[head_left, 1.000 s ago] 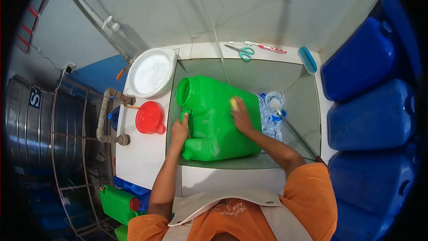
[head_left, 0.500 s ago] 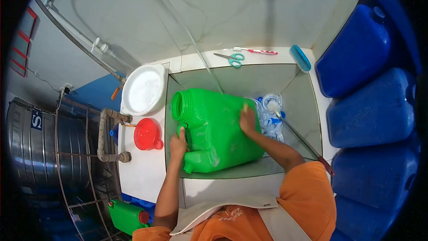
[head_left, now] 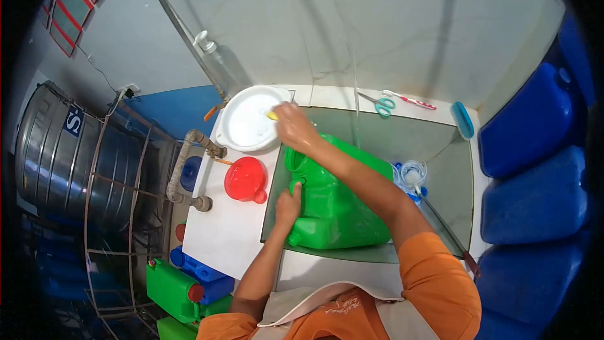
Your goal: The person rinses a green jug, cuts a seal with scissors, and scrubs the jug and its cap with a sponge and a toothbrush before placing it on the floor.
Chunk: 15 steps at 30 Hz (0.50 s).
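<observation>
A large green jerrycan (head_left: 340, 214) lies in the sink with its uncapped mouth facing left. My left hand (head_left: 289, 205) is wrapped round its handle. Over the right rim of a white basin (head_left: 228, 141), my right hand (head_left: 296, 127) is closed on a small yellow sponge (head_left: 272, 115), mostly hidden by the fingers. White suds show in the basin. My right forearm passes above the jerrycan and covers part of it.
A red funnel (head_left: 244, 177) stands on the left counter. Scissors (head_left: 381, 106), a toothbrush (head_left: 412, 100) and a blue brush (head_left: 462, 119) lie on the back ledge. A long-handled brush (head_left: 443, 223) leans in the sink (head_left: 450, 170). Blue jerrycans (head_left: 535, 195) line the right side.
My right hand has moved from the jerrycan's side leftward to the white basin. My left hand stays on the handle. The view has shifted, so the scene sits farther right and lower.
</observation>
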{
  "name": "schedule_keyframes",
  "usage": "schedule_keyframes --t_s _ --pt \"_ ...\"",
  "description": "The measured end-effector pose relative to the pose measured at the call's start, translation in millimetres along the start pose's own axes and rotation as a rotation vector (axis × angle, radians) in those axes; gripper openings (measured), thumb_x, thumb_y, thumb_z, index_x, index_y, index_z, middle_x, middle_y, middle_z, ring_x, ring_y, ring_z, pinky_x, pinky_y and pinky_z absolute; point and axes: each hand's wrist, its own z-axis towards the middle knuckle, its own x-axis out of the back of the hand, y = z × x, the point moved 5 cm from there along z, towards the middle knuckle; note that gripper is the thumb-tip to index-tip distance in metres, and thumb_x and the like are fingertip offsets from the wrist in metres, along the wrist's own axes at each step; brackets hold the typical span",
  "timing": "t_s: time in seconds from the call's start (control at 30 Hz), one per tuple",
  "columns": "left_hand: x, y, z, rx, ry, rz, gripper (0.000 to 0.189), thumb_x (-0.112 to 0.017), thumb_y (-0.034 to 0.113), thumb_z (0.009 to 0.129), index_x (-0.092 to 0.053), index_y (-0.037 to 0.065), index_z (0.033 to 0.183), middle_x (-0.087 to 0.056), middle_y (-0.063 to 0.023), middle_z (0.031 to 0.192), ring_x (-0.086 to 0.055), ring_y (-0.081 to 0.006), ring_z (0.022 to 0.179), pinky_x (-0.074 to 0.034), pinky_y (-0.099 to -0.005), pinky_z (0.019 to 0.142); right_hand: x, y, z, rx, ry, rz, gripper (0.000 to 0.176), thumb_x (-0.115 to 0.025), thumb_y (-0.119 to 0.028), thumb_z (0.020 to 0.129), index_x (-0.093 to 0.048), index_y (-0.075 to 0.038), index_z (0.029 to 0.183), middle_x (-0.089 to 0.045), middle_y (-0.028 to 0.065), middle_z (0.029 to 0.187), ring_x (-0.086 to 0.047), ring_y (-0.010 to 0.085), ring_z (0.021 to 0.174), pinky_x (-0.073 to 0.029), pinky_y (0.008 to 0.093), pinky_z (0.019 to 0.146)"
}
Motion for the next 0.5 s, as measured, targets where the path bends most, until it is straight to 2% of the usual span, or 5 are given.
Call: schedule_keyframes --t_s 0.17,0.27,0.33,0.4,0.5 --pt "4 9 -3 -0.017 -0.009 0.020 0.064 -0.041 0.052 0.089 -0.058 -0.009 0.089 -0.056 -0.0367 0.091 -0.055 -0.0493 0.091 -0.042 -0.0520 0.083 -108 21 43 -0.216 -0.604 -0.372 0.041 -0.054 -0.018 0.078 -0.054 -0.011 0.119 -0.057 0.0142 0.110 -0.051 0.0294 0.108 -0.039 0.0450 0.092" --pt "5 9 -4 -0.008 -0.036 0.020 0.063 -0.042 0.052 0.089 -0.057 -0.009 0.089 -0.057 -0.0361 0.091 -0.055 -0.0489 0.092 -0.042 -0.0514 0.083 -130 33 36 -0.118 -0.717 -0.480 0.042 -0.052 -0.017 0.082 -0.053 -0.016 0.123 -0.056 0.0109 0.116 -0.051 0.0274 0.112 -0.040 0.0419 0.094" --pt "3 7 -2 -0.027 -0.029 -0.004 0.063 -0.042 0.052 0.089 -0.057 -0.009 0.090 -0.057 -0.0351 0.092 -0.055 -0.0488 0.092 -0.042 -0.0506 0.082 -97 20 36 -0.294 -0.916 -0.351 0.042 -0.053 -0.013 0.078 -0.056 -0.017 0.119 -0.056 0.0125 0.117 -0.051 0.0289 0.111 -0.043 0.0401 0.091" --pt "-9 -9 5 0.057 -0.139 -0.047 0.064 -0.042 0.052 0.089 -0.057 -0.009 0.091 -0.058 -0.0342 0.091 -0.055 -0.0480 0.091 -0.042 -0.0499 0.082 -29 -6 31 -0.279 -0.460 -0.036 0.031 -0.056 -0.012 0.074 -0.061 -0.008 0.104 -0.059 0.0165 0.108 -0.054 0.0346 0.104 -0.044 0.0390 0.088" --pt "-8 -7 4 0.056 -0.148 -0.045 0.064 -0.041 0.052 0.089 -0.057 -0.010 0.092 -0.058 -0.0342 0.091 -0.055 -0.0479 0.092 -0.041 -0.0503 0.083 46 6 -54 -0.215 -0.055 0.080 0.037 -0.052 -0.010 0.076 -0.055 -0.003 0.112 -0.053 0.0206 0.113 -0.048 0.0386 0.108 -0.040 0.0440 0.093"
